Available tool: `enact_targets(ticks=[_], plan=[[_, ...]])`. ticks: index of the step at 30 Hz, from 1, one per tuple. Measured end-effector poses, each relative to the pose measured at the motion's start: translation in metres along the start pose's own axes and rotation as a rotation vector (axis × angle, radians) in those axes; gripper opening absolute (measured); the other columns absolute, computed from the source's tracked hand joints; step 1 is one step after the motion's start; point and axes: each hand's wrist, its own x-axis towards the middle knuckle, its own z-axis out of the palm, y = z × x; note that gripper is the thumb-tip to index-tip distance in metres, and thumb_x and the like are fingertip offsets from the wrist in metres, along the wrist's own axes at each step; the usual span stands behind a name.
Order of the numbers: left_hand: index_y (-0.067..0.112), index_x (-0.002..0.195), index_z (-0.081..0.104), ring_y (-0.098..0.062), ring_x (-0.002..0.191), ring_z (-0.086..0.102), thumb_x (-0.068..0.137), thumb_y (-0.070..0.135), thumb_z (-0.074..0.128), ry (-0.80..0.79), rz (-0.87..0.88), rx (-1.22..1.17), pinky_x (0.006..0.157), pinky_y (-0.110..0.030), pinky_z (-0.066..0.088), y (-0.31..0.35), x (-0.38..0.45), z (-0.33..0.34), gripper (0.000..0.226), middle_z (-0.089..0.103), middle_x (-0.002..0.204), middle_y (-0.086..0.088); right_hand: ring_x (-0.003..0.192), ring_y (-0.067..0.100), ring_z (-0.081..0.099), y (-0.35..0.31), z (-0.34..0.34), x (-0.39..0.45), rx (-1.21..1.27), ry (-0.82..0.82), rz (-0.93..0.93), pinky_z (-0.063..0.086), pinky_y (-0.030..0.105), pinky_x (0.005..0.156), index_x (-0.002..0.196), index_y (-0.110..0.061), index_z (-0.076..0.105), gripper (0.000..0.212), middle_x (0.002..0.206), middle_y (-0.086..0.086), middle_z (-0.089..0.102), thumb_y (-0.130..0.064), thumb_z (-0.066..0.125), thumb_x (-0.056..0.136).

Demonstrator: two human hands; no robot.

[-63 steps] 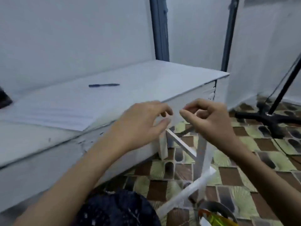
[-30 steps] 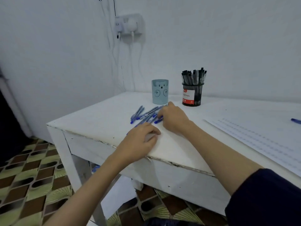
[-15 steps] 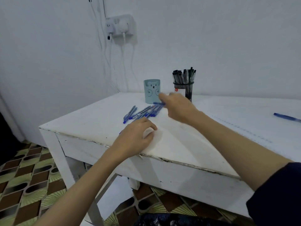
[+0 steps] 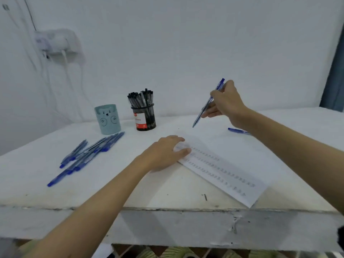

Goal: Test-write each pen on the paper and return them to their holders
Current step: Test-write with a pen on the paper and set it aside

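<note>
Pinching a blue pen (image 4: pixel 208 103), the right hand (image 4: pixel 226 102) hovers; left hand (image 4: pixel 163 152) flat, touching paper (image 4: pixel 232 164).

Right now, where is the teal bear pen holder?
In the head view, the teal bear pen holder stands far left on the white table, beside the black pen cup, behind the loose blue pens.

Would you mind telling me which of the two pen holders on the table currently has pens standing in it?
The black holder, right of the teal bear cup: dark pens stick up from its rim, while none show above the cup's.
</note>
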Motion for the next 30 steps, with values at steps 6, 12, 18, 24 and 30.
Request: enact_targets(ticks=[6, 12, 18, 24, 30], plan=[[0.042, 0.144, 0.025, -0.011, 0.142, 0.019, 0.096, 0.049, 0.037, -0.198, 0.035, 0.002, 0.113, -0.03, 0.013, -0.002, 0.044, 0.001, 0.05, 0.015, 0.156, 0.012, 0.06, 0.033, 0.066, 0.049, -0.036, 0.019, 0.362, 0.012, 0.304, 0.055, 0.037, 0.066, 0.097, -0.008, 0.034, 0.007, 0.072, 0.02, 0.062, -0.004, 0.031, 0.092], [0.045, 0.136, 0.035, -0.009, 0.14, 0.022, 0.098, 0.037, 0.042, -0.202, 0.014, -0.04, 0.115, -0.03, 0.015, -0.021, 0.067, -0.004, 0.04, 0.021, 0.154, 0.015, 0.055, 0.02, 0.047, 0.06, -0.021, 0.032, 0.716, -0.13, 0.501, 0.045, 0.031, 0.056, 0.082, -0.005, 0.045, 0.021, 0.07, 0.012, 0.049, -0.002, 0.031, 0.097], [0.039, 0.14, 0.035, 0.0, 0.137, 0.022, 0.095, 0.047, 0.041, -0.12, 0.171, -0.097, 0.106, -0.019, 0.017, -0.015, 0.078, 0.006, 0.046, 0.026, 0.151, 0.017, 0.04, 0.014, 0.021, 0.064, 0.0, 0.049, 0.834, -0.167, 0.583, 0.027, 0.02, 0.041, 0.066, -0.011, 0.04, 0.052, 0.049, 0.001, 0.026, -0.054, 0.038, 0.096], [0.043, 0.138, 0.035, -0.006, 0.138, 0.025, 0.094, 0.051, 0.04, -0.103, 0.237, -0.096, 0.107, -0.022, 0.018, -0.025, 0.083, 0.018, 0.045, 0.027, 0.152, 0.014, 0.037, 0.013, 0.011, 0.062, 0.015, 0.055, 0.861, -0.173, 0.594, 0.015, 0.017, 0.04, 0.042, -0.015, 0.024, 0.06, 0.042, -0.003, 0.015, -0.055, 0.045, 0.081], [0.045, 0.139, 0.034, -0.008, 0.14, 0.023, 0.09, 0.061, 0.038, -0.078, 0.242, -0.088, 0.116, -0.034, 0.017, -0.03, 0.085, 0.021, 0.051, 0.023, 0.154, 0.011, 0.032, 0.01, 0.014, 0.068, 0.017, 0.051, 0.995, -0.066, 0.529, 0.015, 0.017, 0.032, 0.049, -0.014, 0.032, 0.057, 0.042, -0.003, 0.023, -0.056, 0.049, 0.083]])
